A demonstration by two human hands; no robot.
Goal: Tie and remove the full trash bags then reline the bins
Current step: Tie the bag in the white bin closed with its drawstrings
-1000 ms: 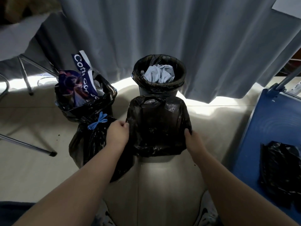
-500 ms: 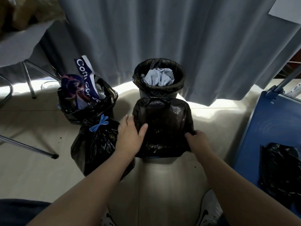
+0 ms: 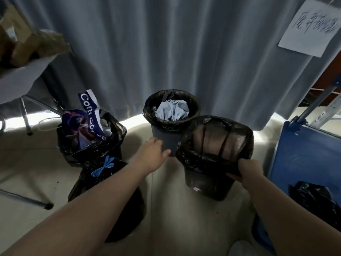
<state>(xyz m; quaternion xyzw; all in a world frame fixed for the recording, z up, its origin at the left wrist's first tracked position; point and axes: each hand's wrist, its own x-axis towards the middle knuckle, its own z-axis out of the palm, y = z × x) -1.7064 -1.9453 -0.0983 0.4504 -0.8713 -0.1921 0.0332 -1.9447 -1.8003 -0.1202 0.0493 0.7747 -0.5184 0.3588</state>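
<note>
A freshly lined bin with an empty black bag stands right of centre, tilted toward me. My right hand grips its near rim. My left hand reaches forward with relaxed fingers and touches the grey wall of the far bin, which holds crumpled pale paper in a black liner. At the left a full bin overflows with blue printed packaging. In front of it lies a tied black trash bag with a blue bow.
A grey curtain hangs behind the bins with a paper note pinned at the right. A blue cart carrying black bags stands at the right. A table with metal legs and boxes is at the left.
The lined bin has moved from the centre to the right and tipped toward me, held by my right hand alone. My left hand has let go and reached to the far bin.
</note>
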